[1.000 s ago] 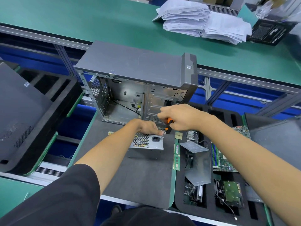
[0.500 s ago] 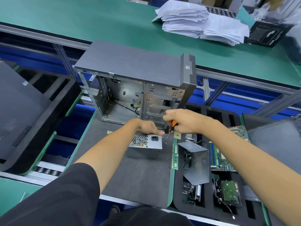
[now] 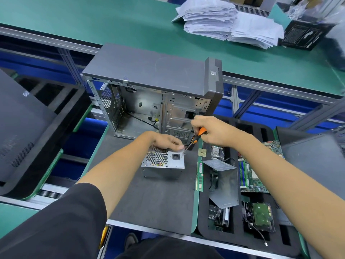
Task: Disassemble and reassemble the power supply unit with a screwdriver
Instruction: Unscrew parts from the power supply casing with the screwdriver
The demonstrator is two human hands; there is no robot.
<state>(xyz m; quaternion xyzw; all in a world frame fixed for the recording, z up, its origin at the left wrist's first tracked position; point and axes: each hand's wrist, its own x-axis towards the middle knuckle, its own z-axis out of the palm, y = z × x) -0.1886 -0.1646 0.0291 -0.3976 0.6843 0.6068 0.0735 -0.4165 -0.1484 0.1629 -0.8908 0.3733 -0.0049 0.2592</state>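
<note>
A silver power supply unit (image 3: 162,160) with a honeycomb vent and a black socket lies on the dark grey mat (image 3: 153,199), just in front of the open computer case (image 3: 149,94). My left hand (image 3: 166,142) rests on the unit's top rear edge, fingertips at its upper right corner. My right hand (image 3: 212,130) grips an orange-and-black screwdriver (image 3: 196,138), whose thin shaft slants down-left with its tip at that same corner, beside my left fingertips.
A black foam tray (image 3: 233,238) to the right holds a motherboard (image 3: 255,171), a metal bracket (image 3: 223,182), a RAM stick (image 3: 199,176) and a hard drive (image 3: 261,216). A CPU chip (image 3: 203,152) lies near the screwdriver. Paper stacks (image 3: 229,23) sit on the green bench behind. A black tray (image 3: 28,131) lies left.
My right hand has drawn slightly up and to the right with the screwdriver, showing more of its orange handle. My left hand stays on the power supply unit.
</note>
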